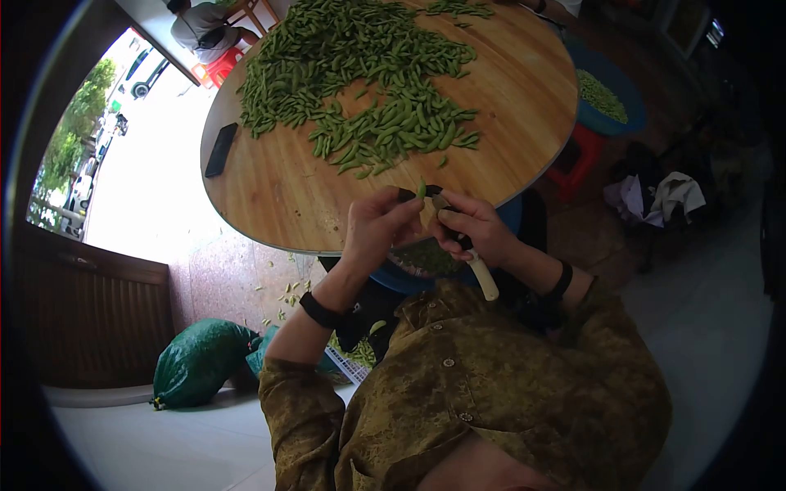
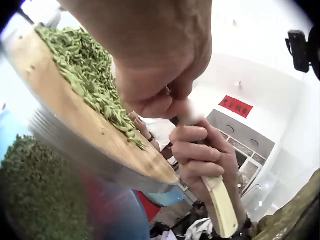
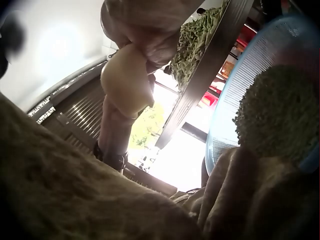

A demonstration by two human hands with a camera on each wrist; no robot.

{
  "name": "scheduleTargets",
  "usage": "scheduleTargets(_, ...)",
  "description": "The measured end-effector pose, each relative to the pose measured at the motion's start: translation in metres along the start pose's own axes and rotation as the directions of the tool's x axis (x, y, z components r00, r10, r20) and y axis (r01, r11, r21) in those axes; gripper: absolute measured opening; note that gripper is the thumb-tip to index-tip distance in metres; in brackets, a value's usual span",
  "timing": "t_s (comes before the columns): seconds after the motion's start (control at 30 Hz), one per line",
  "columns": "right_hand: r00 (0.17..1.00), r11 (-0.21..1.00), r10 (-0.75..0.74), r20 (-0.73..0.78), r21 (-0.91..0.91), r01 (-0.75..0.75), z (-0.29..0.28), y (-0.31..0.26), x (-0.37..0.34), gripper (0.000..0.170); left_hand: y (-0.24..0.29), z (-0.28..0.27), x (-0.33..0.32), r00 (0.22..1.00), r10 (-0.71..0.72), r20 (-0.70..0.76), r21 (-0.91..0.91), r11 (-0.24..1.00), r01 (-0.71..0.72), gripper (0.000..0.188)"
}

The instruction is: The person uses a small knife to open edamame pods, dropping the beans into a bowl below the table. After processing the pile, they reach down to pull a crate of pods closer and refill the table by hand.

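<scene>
Small green beans (image 1: 600, 96) were held in a blue tub (image 1: 610, 126) beyond the table's right side, with a red stool (image 1: 584, 159) just beneath it. A second blue container, the near basin (image 1: 391, 281), was seen under the hands, below the table edge; it was filled with a dense green mass (image 1: 426, 259), and its mesh wall was shown in the right wrist view. Green pieces (image 1: 362, 352) were contained in a white basket (image 1: 348, 366) at the person's left side. A green sack (image 1: 201, 364) was set on the floor, its contents hidden.

The pods (image 1: 344, 57) were heaped on the round table (image 1: 524, 106), slim, slightly curved and bright green, with a looser spread nearest the person. One pod (image 1: 422, 188) was held nearly upright, its lower end covered by fingers.

That pod was pinched between the thumb and fingers of the left hand (image 1: 378, 225), at the fingertips, near the table's front edge. The right hand (image 1: 479, 233) was clamped round a tool (image 1: 483, 278), whose pale handle was pointed down toward the shirt. The two hands were brought close together; whether they touched could not be told.
</scene>
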State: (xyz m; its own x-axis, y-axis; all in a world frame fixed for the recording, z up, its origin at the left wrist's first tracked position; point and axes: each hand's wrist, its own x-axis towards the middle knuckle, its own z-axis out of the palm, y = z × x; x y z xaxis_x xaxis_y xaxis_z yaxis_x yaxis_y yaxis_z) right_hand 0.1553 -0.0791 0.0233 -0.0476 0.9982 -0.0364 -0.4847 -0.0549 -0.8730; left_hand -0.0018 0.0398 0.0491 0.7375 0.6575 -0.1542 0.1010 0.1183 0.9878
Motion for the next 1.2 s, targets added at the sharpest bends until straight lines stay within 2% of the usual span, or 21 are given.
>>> scheduleTargets(0.03,1.0,1.0,0.003,-0.007,0.001,-0.003,-0.002,0.002,-0.001,0.017,-0.003,0.002,-0.001,1.0,-0.004,0.005,-0.003,1.0,0.004,0.014)
scheduleTargets(0.1,0.999,0.998,0.002,0.049,0.063,-0.006,-0.005,0.005,-0.001,0.02,-0.009,0.005,-0.002,0.998,0.02,0.054,-0.143,0.99,-0.012,0.013)
scheduleTargets(0.23,0.997,1.0,-0.013,0.071,0.025,0.011,0.0,0.002,-0.006,0.027,-0.016,0.004,-0.003,0.997,0.028,0.07,-0.12,0.993,-0.019,0.012)
scheduleTargets(0.4,0.996,0.996,-0.002,0.089,0.086,-0.006,0.0,0.004,-0.005,0.038,-0.018,0.004,-0.004,0.997,0.038,0.065,-0.075,0.997,-0.033,0.012)
scheduleTargets(0.63,0.999,0.999,0.01,0.03,0.033,-0.011,-0.003,0.003,-0.006,0.033,-0.025,0.007,-0.002,0.993,0.116,0.032,-0.094,0.989,-0.112,0.012)
scheduleTargets(0.7,0.999,0.991,0.045,0.007,0.128,-0.045,-0.002,-0.001,-0.006,0.025,-0.03,0.005,0.001,0.99,0.117,0.082,-0.209,0.973,-0.098,0.012)
scheduleTargets(0.73,0.999,0.991,0.044,0.007,0.126,-0.045,-0.002,-0.003,-0.006,0.025,-0.031,0.004,0.003,0.989,0.119,0.083,-0.21,0.973,-0.1,0.012)
scheduleTargets(0.8,0.993,0.938,0.067,0.092,0.333,-0.095,-0.003,-0.006,-0.007,0.022,-0.033,0.004,0.005,0.97,0.068,0.234,-0.525,0.849,0.067,0.012)
scheduleTargets(0.83,0.993,0.939,0.069,0.093,0.331,-0.096,-0.005,-0.004,-0.007,0.022,-0.032,0.005,0.005,0.97,0.07,0.232,-0.527,0.847,0.065,0.012)
scheduleTargets(0.9,0.989,0.902,0.058,0.135,0.418,-0.11,-0.011,0.003,-0.006,0.025,-0.031,0.008,0.003,0.906,0.068,0.417,-0.72,0.633,0.284,0.01)
scheduleTargets(0.93,0.989,0.903,0.057,0.136,0.415,-0.11,-0.011,0.003,-0.006,0.025,-0.031,0.01,0.003,0.907,0.071,0.416,-0.721,0.633,0.281,0.01)
scheduleTargets(1.0,0.996,0.936,0.087,-0.006,0.342,-0.08,-0.007,0.002,-0.008,0.025,-0.032,0.013,0.003,0.985,0.006,0.173,-0.499,0.862,0.083,0.011)
scheduleTargets(1.03,0.996,0.936,0.09,-0.005,0.342,-0.083,-0.005,0.002,-0.009,0.025,-0.032,0.015,0.001,0.985,0.005,0.171,-0.501,0.861,0.083,0.011)
scheduleTargets(1.07,0.994,0.932,0.109,-0.025,0.35,-0.094,-0.003,0.002,-0.008,0.027,-0.031,0.016,-0.001,0.99,0.122,0.067,-0.221,0.97,-0.104,0.01)
scheduleTargets(1.1,0.991,0.928,0.128,-0.046,0.359,-0.103,-0.002,0.002,-0.008,0.03,-0.03,0.017,-0.002,0.965,0.262,0.006,0.097,0.96,-0.262,0.01)
scheduleTargets(1.13,0.99,0.927,0.13,-0.046,0.359,-0.105,-0.001,0.004,-0.007,0.03,-0.029,0.015,-0.002,0.965,0.261,0.004,0.097,0.961,-0.26,0.01)
scheduleTargets(1.17,0.99,0.919,0.137,-0.039,0.378,-0.112,-0.002,0.007,-0.006,0.029,-0.028,0.012,-0.001,0.835,0.547,0.061,0.45,0.732,-0.512,0.011)
scheduleTargets(1.2,0.989,0.91,0.143,-0.032,0.397,-0.119,-0.001,0.009,-0.005,0.027,-0.026,0.01,-0.002,0.637,0.738,0.224,0.706,0.328,-0.628,0.012)
